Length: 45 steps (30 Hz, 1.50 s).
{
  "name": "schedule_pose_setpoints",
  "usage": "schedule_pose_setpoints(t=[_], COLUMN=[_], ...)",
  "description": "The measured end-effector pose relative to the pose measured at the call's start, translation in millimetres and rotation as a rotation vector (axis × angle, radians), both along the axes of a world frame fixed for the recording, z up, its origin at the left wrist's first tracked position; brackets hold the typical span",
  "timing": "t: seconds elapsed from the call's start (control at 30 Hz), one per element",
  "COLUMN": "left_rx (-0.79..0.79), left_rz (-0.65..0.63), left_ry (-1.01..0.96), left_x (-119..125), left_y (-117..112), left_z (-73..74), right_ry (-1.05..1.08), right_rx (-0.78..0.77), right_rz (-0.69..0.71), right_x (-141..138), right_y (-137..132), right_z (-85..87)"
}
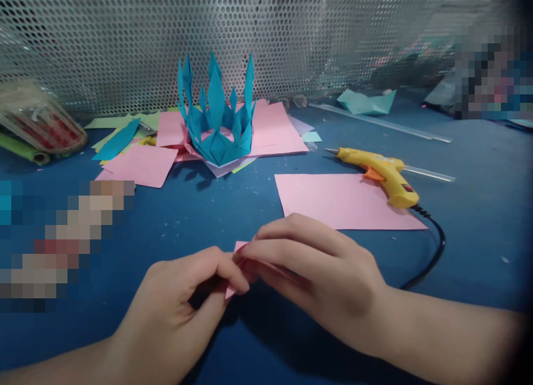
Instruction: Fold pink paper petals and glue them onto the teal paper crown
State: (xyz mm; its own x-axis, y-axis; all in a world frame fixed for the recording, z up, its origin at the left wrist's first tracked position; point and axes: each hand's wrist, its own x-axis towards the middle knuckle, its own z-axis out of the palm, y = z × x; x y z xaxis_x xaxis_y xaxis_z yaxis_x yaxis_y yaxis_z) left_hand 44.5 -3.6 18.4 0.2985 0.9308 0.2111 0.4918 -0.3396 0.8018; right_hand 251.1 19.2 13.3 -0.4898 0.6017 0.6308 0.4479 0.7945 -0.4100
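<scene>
Close to the front of the blue table, both hands meet around a small piece of pink paper (230, 290). My left hand (183, 301) pinches its lower end between thumb and bent index finger. Fingers of my right hand (325, 268) close over its upper part and hide most of it, so its full shape cannot be made out. Just beyond my right hand lies a flat pink sheet (316, 199), with a yellow glue gun (375, 163) resting partly on its right side. The gun's trigger is orange, and a clear glue stick juts from its back.
A blue paper crown (216, 146) stands at the back on pink sheets (278, 129). Left of it lie a blue paper strip (116, 140) and a clear container (45, 118). Clear glue sticks (383, 123) and a folded teal paper (366, 103) lie back right. A black cord (439, 251) curves rightward.
</scene>
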Motion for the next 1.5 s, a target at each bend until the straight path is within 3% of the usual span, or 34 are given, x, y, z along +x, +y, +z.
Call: schedule_pose_setpoints(t=[0.33, 0.53, 0.77, 1.0, 1.27, 1.5], left_rx=[-0.270, -0.403, -0.505, -0.549, -0.602, -0.605], left_rz=[0.066, 0.138, 0.169, 0.251, 0.226, 0.112], left_ry=[-0.143, -0.258, -0.351, -0.424, -0.450, -0.422], left_x=[10.1, 12.7, 15.7, 18.3, 16.2, 9.2], left_y=[4.8, 7.7, 10.9, 0.4, -1.3, 4.0], left_z=[14.9, 15.3, 17.1, 13.5, 12.2, 14.0], right_ry=[-0.105, -0.232, -0.310, -0.316, -0.380, -0.413], right_rx=[0.045, -0.024, 0.214, 0.293, 0.303, 0.320], right_rz=[-0.001, 0.061, 0.060, 0.008, 0.003, 0.018], right_x=[1.9, 8.8, 8.2, 7.0, 6.1, 3.3], right_y=[-0.2, 4.7, 12.3, 7.7, 5.8, 5.9], right_z=[2.5, 2.5, 11.8, 17.8, 18.3, 15.9])
